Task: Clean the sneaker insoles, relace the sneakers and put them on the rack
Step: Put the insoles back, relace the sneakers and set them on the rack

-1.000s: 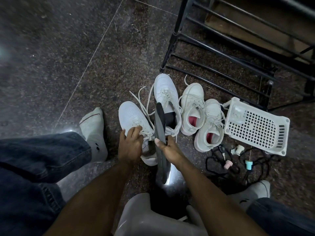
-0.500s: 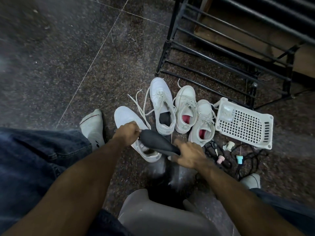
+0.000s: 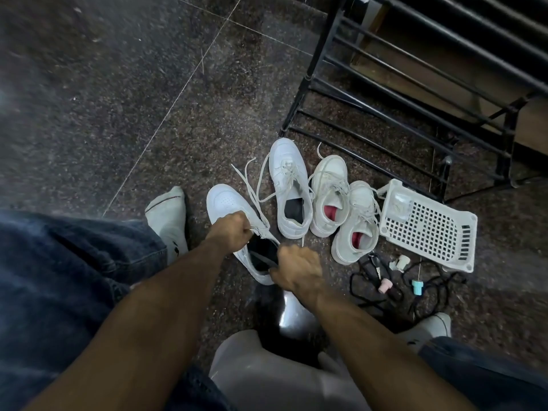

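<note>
Black insole: I am seeing it sitting in the mouth of the white sneaker between my two hands, seemingly being fed back in, heel end nearest me.
Left hand: I am curling the fingers round the tongue and lace edge of that sneaker, pulling the opening wide so the insole has room to slide.
Right hand: I am closing it on the near end of the insole at the heel; the fingertips are hidden under the knuckles, so the exact pinch is not showing.
Loose laces: they are trailing off the sneaker just beyond my left hand, undone, which I take as keeping the throat slack.
Second sneaker: it is standing beyond my right hand with a dark insole showing inside.
Other pair: two off-white shoes with red linings are waiting to the far right of my right hand.
White basket: it is lying further right, with black cords and small spools near it.
Black rack: it is standing well beyond both hands, holding no shoes that I can see.
Judgement: relacing and racking are not yet done.
</note>
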Demonstrator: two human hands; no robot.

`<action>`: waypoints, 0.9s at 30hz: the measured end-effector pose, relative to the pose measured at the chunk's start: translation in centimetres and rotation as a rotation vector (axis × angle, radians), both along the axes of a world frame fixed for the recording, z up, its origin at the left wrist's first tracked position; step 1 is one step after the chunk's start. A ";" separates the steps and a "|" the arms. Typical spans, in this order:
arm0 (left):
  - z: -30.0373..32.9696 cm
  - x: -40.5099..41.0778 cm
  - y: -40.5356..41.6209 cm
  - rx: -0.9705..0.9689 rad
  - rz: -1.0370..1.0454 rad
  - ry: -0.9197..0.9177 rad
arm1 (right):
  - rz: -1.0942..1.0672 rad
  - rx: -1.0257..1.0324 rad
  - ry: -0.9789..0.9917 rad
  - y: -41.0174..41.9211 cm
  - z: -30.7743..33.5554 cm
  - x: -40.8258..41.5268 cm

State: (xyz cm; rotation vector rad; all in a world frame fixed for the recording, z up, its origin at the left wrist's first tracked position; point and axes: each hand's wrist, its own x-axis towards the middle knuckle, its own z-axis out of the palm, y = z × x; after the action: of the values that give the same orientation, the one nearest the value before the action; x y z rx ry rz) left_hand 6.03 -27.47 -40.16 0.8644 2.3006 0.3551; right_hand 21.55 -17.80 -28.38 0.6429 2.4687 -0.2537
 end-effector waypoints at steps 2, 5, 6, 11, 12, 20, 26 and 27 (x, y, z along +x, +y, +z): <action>0.0 0.2 0.1 -0.006 0.023 0.010 | -0.097 -0.027 0.010 -0.4 -0.9 -0.1; 0.2 0.4 0.4 -0.014 0.056 0.015 | -0.278 -0.129 -0.023 -0.1 -1.3 1.2; 0.3 0.4 0.4 -0.010 0.066 0.014 | -0.327 -0.182 -0.023 0.3 -1.5 2.0; 0.3 0.8 0.1 0.015 0.091 0.047 | -0.800 -0.655 0.100 2.4 -3.3 6.3; 0.2 0.8 0.1 0.025 0.089 0.050 | -0.846 -0.644 0.125 2.5 -4.0 6.8; 0.5 1.6 0.0 0.070 0.061 0.009 | -0.842 -0.472 0.215 0.7 -6.9 1.8; 0.3 1.6 -0.1 0.061 0.088 -0.024 | -0.932 -0.494 0.206 0.5 -6.0 -0.7; 0.2 1.5 -0.1 0.052 0.113 -0.045 | -1.037 -0.563 0.223 0.5 -5.6 -0.3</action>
State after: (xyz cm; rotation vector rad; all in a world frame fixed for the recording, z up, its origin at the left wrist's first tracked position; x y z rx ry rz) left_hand 7.56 -27.53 -39.99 0.7453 2.3132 0.4804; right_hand 21.20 -17.35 -34.01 1.6132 1.8585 -1.3952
